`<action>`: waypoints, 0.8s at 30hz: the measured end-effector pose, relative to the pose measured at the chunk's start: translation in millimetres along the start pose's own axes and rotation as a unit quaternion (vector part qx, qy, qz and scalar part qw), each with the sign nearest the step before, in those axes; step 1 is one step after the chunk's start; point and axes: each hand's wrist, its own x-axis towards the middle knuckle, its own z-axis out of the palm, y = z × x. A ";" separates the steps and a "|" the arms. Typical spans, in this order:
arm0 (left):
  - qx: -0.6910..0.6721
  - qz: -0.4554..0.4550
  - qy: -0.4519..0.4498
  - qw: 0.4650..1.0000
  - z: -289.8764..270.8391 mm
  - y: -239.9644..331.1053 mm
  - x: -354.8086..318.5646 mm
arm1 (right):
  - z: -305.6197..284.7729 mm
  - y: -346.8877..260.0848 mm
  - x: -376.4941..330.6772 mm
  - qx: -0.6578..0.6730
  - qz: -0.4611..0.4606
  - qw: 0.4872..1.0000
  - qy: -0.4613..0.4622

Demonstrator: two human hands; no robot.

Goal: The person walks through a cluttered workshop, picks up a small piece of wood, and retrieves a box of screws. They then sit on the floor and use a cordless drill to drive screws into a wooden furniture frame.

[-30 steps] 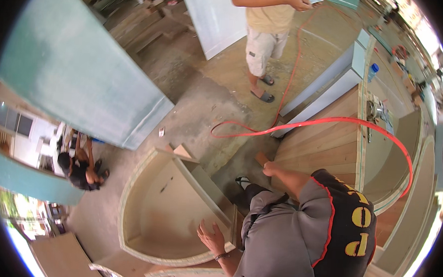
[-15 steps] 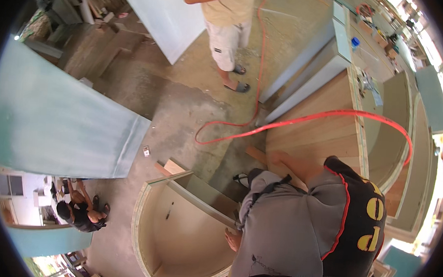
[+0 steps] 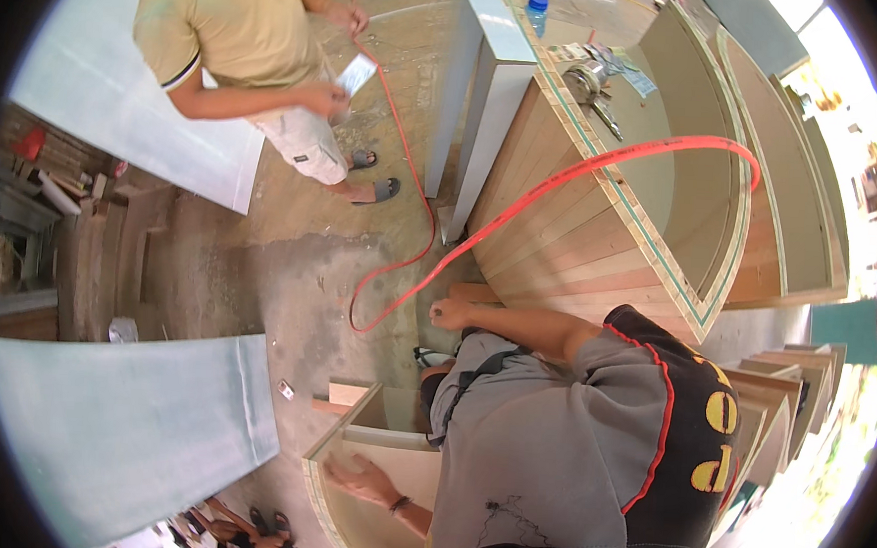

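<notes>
Lettering [image 3: 713, 412] marks the shirt [image 3: 549, 429]; left hand [image 3: 365, 482] spread, empty, near cabinet [image 3: 411, 462]; right hand [image 3: 447, 314] curled, contents unclear.

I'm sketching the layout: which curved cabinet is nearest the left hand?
The curved cabinet at the picture's bottom centre: the spread left hand is over it, whereas the other curved cabinets stand off to the right.

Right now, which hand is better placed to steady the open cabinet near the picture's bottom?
Left, probably: the left hand is spread over that open cabinet, though contact is unclear. The right hand is farther off, beside a wood block near the planked cabinet.
</notes>
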 end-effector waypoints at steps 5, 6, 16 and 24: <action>0.155 0.016 0.111 0.981 -10.3 -55.8 75.2 | 17.4 7.2 7.7 -0.011 0.036 0.998 0.052; 0.178 0.006 0.095 0.980 -1.5 -77.6 79.5 | 19.5 4.8 8.8 -0.017 0.055 0.996 0.061; 0.067 -0.070 -0.042 0.994 54.9 -141.9 96.7 | 33.8 -68.0 37.5 0.009 0.104 0.985 0.140; 0.060 -0.158 -0.093 0.981 40.4 -127.9 104.0 | 42.6 -86.5 63.8 0.011 0.143 0.984 0.104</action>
